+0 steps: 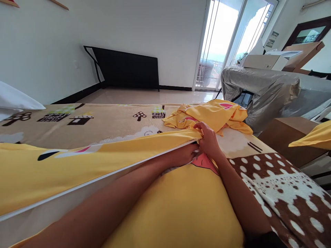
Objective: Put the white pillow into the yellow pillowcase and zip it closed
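Note:
A large yellow duvet cover [160,203] with a white-taped edge and a pink patch lies across the bed in front of me, its long side opening spread apart. My left arm reaches along that opening, between the upper and lower layers. At the far right end of the gap, my left hand [189,154] is closed, and what its fingers hold is partly hidden. Just above it, my right hand [207,137] pinches the cover's upper edge near the corner. Behind my hands sits a crumpled heap of yellow fabric [214,115] with pink and white prints.
A beige and brown patterned blanket [119,120] covers the bed. White fabric [18,98] lies at the left edge. Beyond the bed, a black panel [126,69] leans on the wall. At right stand a plastic-wrapped sofa [261,82], a cardboard box [281,137] and more yellow cloth [312,137].

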### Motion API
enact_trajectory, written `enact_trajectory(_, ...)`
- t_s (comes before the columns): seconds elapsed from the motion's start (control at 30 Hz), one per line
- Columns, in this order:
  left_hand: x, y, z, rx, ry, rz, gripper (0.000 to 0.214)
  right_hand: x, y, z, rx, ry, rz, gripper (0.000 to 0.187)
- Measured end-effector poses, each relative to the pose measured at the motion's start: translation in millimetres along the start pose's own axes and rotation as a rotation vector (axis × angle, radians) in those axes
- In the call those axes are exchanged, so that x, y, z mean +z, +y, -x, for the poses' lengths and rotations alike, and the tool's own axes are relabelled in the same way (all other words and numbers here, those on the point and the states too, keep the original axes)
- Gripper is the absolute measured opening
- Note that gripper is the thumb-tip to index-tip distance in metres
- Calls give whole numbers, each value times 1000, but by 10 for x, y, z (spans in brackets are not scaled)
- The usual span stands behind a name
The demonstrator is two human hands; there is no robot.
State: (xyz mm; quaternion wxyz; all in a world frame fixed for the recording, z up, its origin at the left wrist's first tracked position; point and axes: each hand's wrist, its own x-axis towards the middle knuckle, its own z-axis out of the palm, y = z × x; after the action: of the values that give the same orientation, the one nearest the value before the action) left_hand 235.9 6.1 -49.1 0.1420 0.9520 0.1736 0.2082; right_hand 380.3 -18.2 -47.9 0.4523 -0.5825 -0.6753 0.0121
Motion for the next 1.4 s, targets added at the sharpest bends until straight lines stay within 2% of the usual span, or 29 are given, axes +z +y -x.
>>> enact_trajectory(0.2,-47,88,12,-69,92,-39,33,-27,-20,-4,25,19,-129,48)
enact_trajectory(0.33,-26,82,-10,-59,67,-70,26,-22,-17,3,84,5,-212,51)
enact_trajectory(0.43,16,63,-24,-74,62,-40,29,-15,-30,12,73,38,-188,53)
enact_trajectory(0.6,69,12,-11,-150,133,-18,38,-3,-38,14,56,70,-143,54)
enact_trajectory(0.73,94,-20,-18,-205,88,-26,24,-6,6,-2,45,-7,-136,53)
enact_trajectory(0.8,118,-37,-36,-219,95,8,26,-12,16,-6,69,-63,-95,55)
enact_trajectory(0.87,143,-53,-53,-220,106,43,31,-12,6,-3,99,-66,-27,55)
enact_trajectory(1.03,155,-72,-66,-205,108,60,30,17,-48,17,90,6,148,35)
enact_trajectory(1.2,116,-47,-59,-209,112,52,32,29,-42,22,4,-8,57,32)
enact_trajectory(1.3,102,-12,-59,-210,114,52,31,28,-23,30,32,-42,30,33)
enact_trajectory(1.4,109,7,-75,-202,98,79,32,37,6,34,70,-84,80,41)
